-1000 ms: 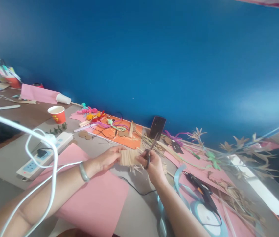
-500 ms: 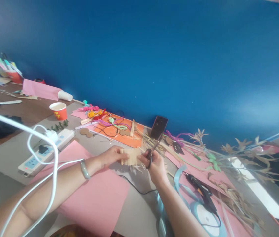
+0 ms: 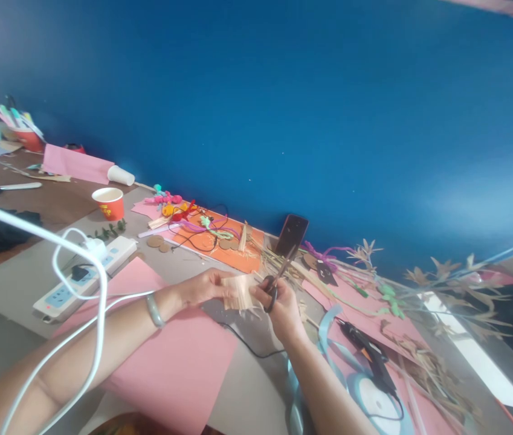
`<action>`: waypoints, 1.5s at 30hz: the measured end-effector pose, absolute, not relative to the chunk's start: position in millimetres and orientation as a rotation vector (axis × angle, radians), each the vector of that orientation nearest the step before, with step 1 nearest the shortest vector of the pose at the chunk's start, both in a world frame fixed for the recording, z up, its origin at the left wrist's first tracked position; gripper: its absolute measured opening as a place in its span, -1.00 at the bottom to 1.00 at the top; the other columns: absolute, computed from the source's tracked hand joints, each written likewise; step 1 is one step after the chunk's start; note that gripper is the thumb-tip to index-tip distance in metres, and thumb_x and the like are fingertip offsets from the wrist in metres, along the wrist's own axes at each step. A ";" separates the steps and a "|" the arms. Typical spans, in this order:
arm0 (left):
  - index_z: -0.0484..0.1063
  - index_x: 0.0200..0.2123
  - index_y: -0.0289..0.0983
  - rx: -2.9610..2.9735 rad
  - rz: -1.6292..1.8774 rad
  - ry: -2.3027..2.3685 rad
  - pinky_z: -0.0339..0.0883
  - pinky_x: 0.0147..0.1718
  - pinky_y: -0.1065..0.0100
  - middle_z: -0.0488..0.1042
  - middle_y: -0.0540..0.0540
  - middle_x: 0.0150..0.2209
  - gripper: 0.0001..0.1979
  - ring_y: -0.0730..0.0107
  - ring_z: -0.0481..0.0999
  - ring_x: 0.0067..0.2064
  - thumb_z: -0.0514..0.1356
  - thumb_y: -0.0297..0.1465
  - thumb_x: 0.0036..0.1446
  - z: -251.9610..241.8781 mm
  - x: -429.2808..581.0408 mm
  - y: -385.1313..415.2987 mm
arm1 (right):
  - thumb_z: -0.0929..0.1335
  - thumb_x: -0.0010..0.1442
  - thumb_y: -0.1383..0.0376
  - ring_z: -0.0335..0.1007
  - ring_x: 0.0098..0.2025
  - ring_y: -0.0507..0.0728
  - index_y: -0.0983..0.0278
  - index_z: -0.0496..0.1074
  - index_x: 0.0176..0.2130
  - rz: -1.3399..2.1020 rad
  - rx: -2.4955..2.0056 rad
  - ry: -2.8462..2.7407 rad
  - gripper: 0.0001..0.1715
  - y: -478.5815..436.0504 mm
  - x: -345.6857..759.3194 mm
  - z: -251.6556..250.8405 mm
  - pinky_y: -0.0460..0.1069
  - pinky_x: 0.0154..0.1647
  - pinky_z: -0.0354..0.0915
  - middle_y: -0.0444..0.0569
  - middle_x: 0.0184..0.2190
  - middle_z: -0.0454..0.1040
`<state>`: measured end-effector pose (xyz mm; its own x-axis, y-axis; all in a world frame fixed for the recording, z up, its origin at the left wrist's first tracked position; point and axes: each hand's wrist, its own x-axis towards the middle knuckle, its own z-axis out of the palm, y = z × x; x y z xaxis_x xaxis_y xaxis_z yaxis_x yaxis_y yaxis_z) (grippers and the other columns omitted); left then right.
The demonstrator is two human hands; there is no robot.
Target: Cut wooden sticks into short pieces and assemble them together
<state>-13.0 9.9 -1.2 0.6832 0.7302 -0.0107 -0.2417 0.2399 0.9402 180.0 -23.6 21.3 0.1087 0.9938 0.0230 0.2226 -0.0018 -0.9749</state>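
My left hand (image 3: 202, 286), with a bangle on the wrist, pinches the left edge of a small pale panel of straw-like strips (image 3: 240, 293). My right hand (image 3: 287, 314) is closed around dark-handled scissors (image 3: 286, 264), whose blades point up and away from me. The thumb of that hand lies at the panel's right edge; whether it grips the panel too I cannot tell. Pale scraps are scattered on the grey table (image 3: 251, 393) beneath. A pink paper sheet (image 3: 179, 362) lies under my left forearm.
Behind the hands, a phone (image 3: 291, 234) leans against the blue wall. On the right lie a glue gun (image 3: 371, 350), blue ribbon (image 3: 326, 329) and dried stalks. A power strip (image 3: 84, 281), white cable (image 3: 102, 326) and red paper cup (image 3: 109, 204) are on the left.
The panel has tilted slightly and its face looks brighter. My right hand and the scissors have shifted a little to the left.
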 end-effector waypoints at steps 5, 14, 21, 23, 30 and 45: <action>0.53 -0.23 -0.32 1.168 0.734 0.472 0.31 -0.31 0.37 0.52 -0.17 -0.22 -0.62 0.32 0.48 -0.30 0.36 -0.25 -0.14 3.2 -9.8 2.1 | 0.47 -0.19 0.19 0.09 -0.61 -0.05 0.28 0.28 -0.52 1.160 -1.342 -1.308 -0.66 -27.9 171.9 17.0 -0.12 -0.59 0.07 -0.20 -0.64 0.28; 0.49 -0.47 -0.39 1.028 0.929 0.606 0.29 -0.35 0.39 0.49 -0.11 -0.49 -0.72 0.41 0.44 -0.43 0.35 -0.26 -0.12 -2.3 -14.2 14.5 | 0.42 -0.07 0.04 0.05 -0.64 -0.04 0.28 0.30 -0.50 1.119 -1.414 -1.400 -0.62 -27.6 176.1 28.9 -0.12 -0.62 0.02 -0.15 -0.64 0.36; 0.49 -0.37 -0.38 0.922 1.001 0.557 0.32 -0.32 0.41 0.49 -0.11 -0.41 -0.74 0.44 0.45 -0.39 0.35 -0.31 -0.11 2.0 -26.4 31.5 | 0.34 0.05 -0.06 0.26 -0.47 0.06 0.28 0.40 -0.43 1.375 -1.173 -1.842 -0.55 -32.1 189.7 53.2 -0.07 -0.46 0.17 -0.09 -0.54 0.39; 0.49 -0.33 -0.39 0.974 0.979 0.579 0.33 -0.28 0.38 0.50 -0.14 -0.38 -0.73 0.41 0.47 -0.36 0.35 -0.33 -0.11 -0.5 -26.6 32.3 | 0.39 -0.01 -0.04 0.27 -0.49 0.05 0.28 0.38 -0.42 1.346 -1.237 -1.761 -0.58 -31.8 186.4 46.7 -0.07 -0.48 0.17 -0.10 -0.54 0.41; 0.49 -0.41 -0.37 1.485 0.822 0.615 0.25 -0.43 0.45 0.46 -0.08 -0.47 -0.85 0.43 0.42 -0.43 0.27 -0.38 -0.05 -9.4 -17.6 21.2 | 0.51 -0.21 0.11 0.29 -0.49 0.06 0.27 0.37 -0.37 0.970 -1.455 -1.440 -0.55 -25.1 176.4 12.0 -0.08 -0.53 0.18 -0.06 -0.46 0.45; 0.40 -0.53 -0.30 1.810 0.967 0.834 0.17 -0.42 0.46 0.44 -0.01 -0.50 -0.95 0.44 0.37 -0.43 0.22 -0.48 -0.06 4.2 -9.6 1.0 | 0.49 -0.16 0.18 0.27 -0.52 0.05 0.26 0.37 -0.41 0.839 -1.429 -1.504 -0.67 -29.7 173.0 6.3 -0.07 -0.50 0.19 -0.11 -0.52 0.43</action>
<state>-9.6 1.0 4.2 0.4678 0.8416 0.2698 0.1433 -0.3734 0.9165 173.0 -29.7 6.3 0.0415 0.9892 0.1402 0.3998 0.1122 -0.9097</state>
